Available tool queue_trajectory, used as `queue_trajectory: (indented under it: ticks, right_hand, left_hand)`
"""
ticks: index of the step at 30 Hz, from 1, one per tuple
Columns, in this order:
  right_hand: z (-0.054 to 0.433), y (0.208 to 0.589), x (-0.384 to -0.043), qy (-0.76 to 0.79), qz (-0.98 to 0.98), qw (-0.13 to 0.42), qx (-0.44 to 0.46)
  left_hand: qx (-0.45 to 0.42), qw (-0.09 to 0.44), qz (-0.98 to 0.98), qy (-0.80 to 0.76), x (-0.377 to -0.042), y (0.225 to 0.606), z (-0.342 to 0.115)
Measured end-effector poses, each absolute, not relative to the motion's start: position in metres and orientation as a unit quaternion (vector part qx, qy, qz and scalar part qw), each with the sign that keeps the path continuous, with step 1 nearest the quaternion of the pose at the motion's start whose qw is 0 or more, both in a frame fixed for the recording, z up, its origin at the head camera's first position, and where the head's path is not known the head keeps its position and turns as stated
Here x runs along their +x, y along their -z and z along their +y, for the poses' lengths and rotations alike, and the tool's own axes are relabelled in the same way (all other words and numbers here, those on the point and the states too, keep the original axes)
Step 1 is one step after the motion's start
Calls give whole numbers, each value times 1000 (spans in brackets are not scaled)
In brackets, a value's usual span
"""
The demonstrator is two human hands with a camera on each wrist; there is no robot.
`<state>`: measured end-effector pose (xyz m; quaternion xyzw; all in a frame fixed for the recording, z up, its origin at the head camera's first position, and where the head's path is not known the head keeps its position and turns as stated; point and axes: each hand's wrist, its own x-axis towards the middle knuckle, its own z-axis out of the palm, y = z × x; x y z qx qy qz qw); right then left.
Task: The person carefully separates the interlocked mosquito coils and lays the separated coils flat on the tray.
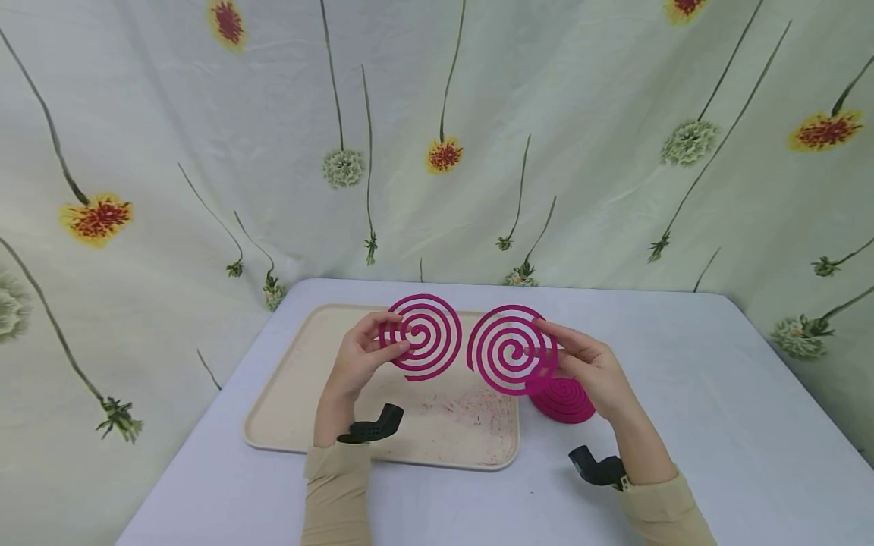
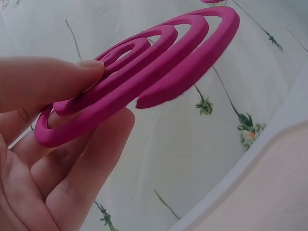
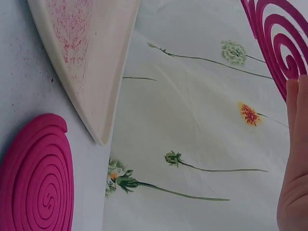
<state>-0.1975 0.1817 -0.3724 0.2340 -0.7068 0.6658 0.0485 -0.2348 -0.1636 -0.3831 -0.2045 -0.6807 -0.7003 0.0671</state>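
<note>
Above the tray, my left hand (image 1: 356,355) pinches a magenta mosquito coil (image 1: 418,332) by its left side. The left wrist view shows the thumb on one face of this spiral coil (image 2: 159,65) and fingers behind it. My right hand (image 1: 595,371) holds a second mosquito coil (image 1: 517,352) by its right side. Both coils are held up side by side, a small gap apart, with their faces towards the head camera. Under the right hand, a mosquito coil with tightly wound turns (image 3: 45,187) lies on the table; whether others lie beneath it I cannot tell.
A cream tray (image 1: 437,432) lies on the white-covered table (image 1: 683,394), with magenta crumbs scattered on its right part. Behind the table hangs a flower-printed cloth (image 1: 587,174). Each wrist wears a black camera mount (image 1: 372,428).
</note>
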Motion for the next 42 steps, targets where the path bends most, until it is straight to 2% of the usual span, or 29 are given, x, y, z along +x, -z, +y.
queue_trajectory:
  ticks: [5, 11, 13, 19, 22, 28, 31, 42]
  right_hand:
    - [180, 376, -200, -603, -754, 103, 238]
    - [171, 379, -204, -507, -792, 247, 233]
    - [168, 382, -207, -477, -800, 280, 232]
    - [154, 399, -218, -498, -775, 317, 227]
    - [145, 410, -224, -562, -750, 291, 191]
    - [133, 423, -232, -654, -738, 161, 43]
    - [130, 426, -235, -670, -733, 114, -14]
    - [122, 431, -252, -697, -713, 24, -81]
  left_hand:
    - [-193, 65, -673, 711, -235, 383, -169]
    - [-110, 83, -672, 727, -238, 386, -174]
    - [-78, 90, -672, 731, -240, 388, -176]
    - [-11, 99, -668, 737, -246, 397, -179]
    - [10, 91, -658, 748, -251, 405, -180]
    - [54, 79, -642, 761, -261, 420, -176]
    - [78, 77, -638, 762, -263, 425, -174]
    - [134, 57, -633, 761, -272, 440, -172]
